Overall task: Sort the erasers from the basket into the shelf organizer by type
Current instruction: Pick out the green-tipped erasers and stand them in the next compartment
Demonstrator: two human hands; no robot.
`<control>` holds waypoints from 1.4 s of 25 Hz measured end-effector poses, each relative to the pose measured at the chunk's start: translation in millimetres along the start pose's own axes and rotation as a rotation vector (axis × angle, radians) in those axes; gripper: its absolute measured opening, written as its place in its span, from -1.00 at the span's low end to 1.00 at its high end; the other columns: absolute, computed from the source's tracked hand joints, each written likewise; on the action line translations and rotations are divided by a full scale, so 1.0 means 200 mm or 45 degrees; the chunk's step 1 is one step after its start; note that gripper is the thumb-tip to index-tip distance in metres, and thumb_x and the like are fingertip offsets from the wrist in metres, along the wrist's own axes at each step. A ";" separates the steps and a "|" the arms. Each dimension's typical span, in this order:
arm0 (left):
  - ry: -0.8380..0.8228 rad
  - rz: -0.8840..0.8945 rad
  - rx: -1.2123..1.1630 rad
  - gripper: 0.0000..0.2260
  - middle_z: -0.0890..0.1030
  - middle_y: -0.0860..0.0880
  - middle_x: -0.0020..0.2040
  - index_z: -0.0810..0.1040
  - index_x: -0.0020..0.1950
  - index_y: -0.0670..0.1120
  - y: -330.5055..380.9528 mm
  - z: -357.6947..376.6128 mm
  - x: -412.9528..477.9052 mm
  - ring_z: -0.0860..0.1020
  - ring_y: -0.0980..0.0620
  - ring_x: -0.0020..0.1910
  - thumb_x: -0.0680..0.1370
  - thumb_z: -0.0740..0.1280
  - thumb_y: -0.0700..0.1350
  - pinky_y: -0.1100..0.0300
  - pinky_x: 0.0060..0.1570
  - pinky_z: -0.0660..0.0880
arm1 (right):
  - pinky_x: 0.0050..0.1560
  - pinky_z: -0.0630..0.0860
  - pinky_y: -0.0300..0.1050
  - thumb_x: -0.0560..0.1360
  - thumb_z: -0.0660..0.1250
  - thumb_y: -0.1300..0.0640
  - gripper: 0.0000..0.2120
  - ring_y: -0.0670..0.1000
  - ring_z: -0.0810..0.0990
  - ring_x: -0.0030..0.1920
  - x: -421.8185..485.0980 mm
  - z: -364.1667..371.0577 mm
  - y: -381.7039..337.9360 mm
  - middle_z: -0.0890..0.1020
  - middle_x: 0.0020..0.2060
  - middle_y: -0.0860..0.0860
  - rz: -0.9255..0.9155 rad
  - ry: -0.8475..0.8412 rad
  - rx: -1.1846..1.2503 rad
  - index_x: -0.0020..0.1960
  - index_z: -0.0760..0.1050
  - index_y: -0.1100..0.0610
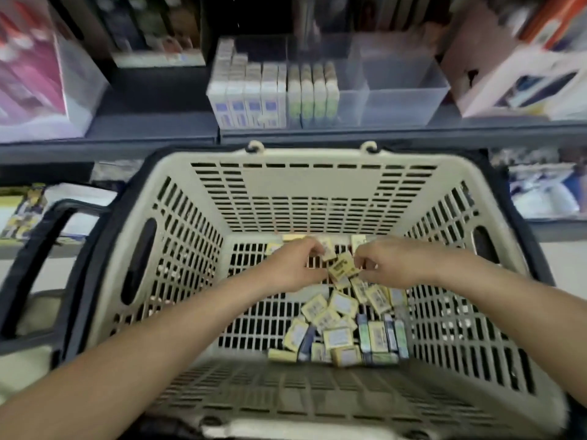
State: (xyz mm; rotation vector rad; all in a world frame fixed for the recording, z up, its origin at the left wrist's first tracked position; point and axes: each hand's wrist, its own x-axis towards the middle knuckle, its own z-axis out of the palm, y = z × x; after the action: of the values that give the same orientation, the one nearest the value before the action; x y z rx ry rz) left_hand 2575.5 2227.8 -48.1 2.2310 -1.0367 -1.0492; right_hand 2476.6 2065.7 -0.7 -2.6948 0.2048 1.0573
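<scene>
The fingers [317, 246] of the left hand [295, 269] curl round a small cream eraser [327, 251]. The fingertips [360, 260] of the right hand [390, 265] pinch a yellow-labelled eraser [341, 265] just beside it, though blur hides how the thumbs sit. The step looks like gathering one type from the basket [311, 157]. It will go best if both labels are checked for a match before lifting, the grip kept firm, and the hands raised clear of the far wall. The organizer [413, 90] stands on the shelf [152, 125] behind. Its left compartment is packed with blue-labelled erasers, the next holds a green-labelled row, and the right ones look empty. The yellow kind seems to match neither row, so an empty compartment is likely the place. A loose pile [343, 325] lies on the basket floor near the front wall. Both forearms reach in over the near rim and converge, hands almost touching above the far part of the floor.
</scene>
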 end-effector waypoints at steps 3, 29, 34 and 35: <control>-0.305 -0.122 0.219 -0.63 0.49 -0.07 0.21 0.41 0.25 -0.09 -0.09 0.12 0.03 0.48 0.02 0.09 0.51 0.36 0.02 0.18 0.02 0.44 | 0.02 0.51 -0.02 0.55 0.17 0.08 -0.74 0.11 0.55 0.09 0.09 0.10 0.02 0.56 0.13 0.09 -0.002 -0.100 -0.139 0.19 0.46 0.14; -0.149 -0.541 -0.831 -0.90 0.53 -0.04 0.11 0.53 0.04 -0.04 -0.31 -0.02 0.03 0.62 -0.01 -0.05 0.55 0.29 -0.18 0.07 -0.13 0.60 | -0.42 0.35 -0.15 0.48 0.30 0.12 -0.83 0.06 0.50 -0.20 0.24 0.55 -0.23 0.52 -0.16 0.04 0.002 -0.084 -0.081 0.03 0.40 0.14; -0.142 -0.547 -1.033 -0.80 0.54 -0.12 0.04 0.47 0.08 -0.14 -0.30 -0.02 0.04 0.62 0.06 -0.20 0.51 0.31 -0.35 0.29 -0.35 0.56 | -0.24 0.42 -0.16 0.43 0.34 0.10 -0.89 0.01 0.47 -0.13 0.26 0.45 -0.22 0.49 -0.13 0.01 -0.075 0.037 0.099 -0.12 0.44 0.11; -0.098 -0.528 -0.992 -0.78 0.56 -0.15 -0.03 0.47 0.08 -0.17 -0.30 -0.03 0.04 0.59 0.07 -0.22 0.49 0.32 -0.38 0.33 -0.36 0.53 | -0.17 0.41 -0.17 0.43 0.37 0.10 -0.89 -0.02 0.46 -0.10 0.27 0.41 -0.21 0.48 -0.11 -0.01 -0.093 0.096 0.270 -0.08 0.48 0.09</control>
State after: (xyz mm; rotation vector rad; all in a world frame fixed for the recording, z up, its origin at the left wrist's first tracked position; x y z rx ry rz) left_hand 2609.6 2259.3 -88.0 1.7695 -0.1066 -1.4101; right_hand 2471.9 2126.2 -87.9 -2.5327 0.2167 0.8617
